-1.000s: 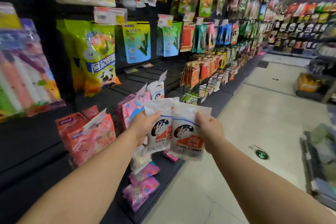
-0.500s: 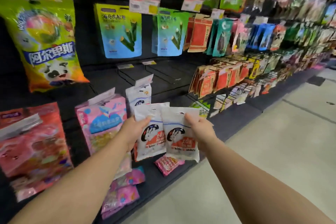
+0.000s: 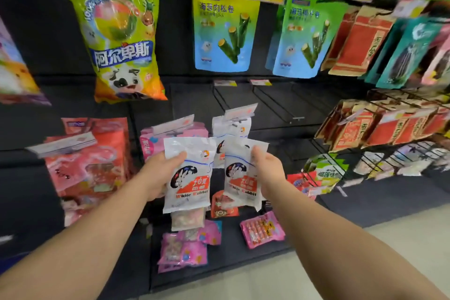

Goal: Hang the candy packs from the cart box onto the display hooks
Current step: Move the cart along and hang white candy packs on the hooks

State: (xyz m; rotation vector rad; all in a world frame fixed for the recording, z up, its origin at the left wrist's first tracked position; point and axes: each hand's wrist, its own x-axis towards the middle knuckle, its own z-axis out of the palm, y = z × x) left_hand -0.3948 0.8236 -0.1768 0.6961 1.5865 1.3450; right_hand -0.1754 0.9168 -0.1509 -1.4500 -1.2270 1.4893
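Display rack [image 3: 280, 105] seemingly nearer, packs [image 3: 187, 178] raised

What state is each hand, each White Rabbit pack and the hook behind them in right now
left hand: grips one pack, thumb in front.
right hand: grips the other.
left White Rabbit pack: upright, held, not hung.
right White Rabbit pack: upright, held, not hung.
hung white packs: on their hook, behind the held ones.

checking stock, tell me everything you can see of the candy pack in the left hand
The candy pack is a white, glossy plastic pouch with a rabbit in a dark circle, a red band and "White Rabbit" lettering. It is upright, sealed and a little crinkled. The left hand grips its left edge, thumb across the front. Its right edge lies close to the right hand's matching pack.
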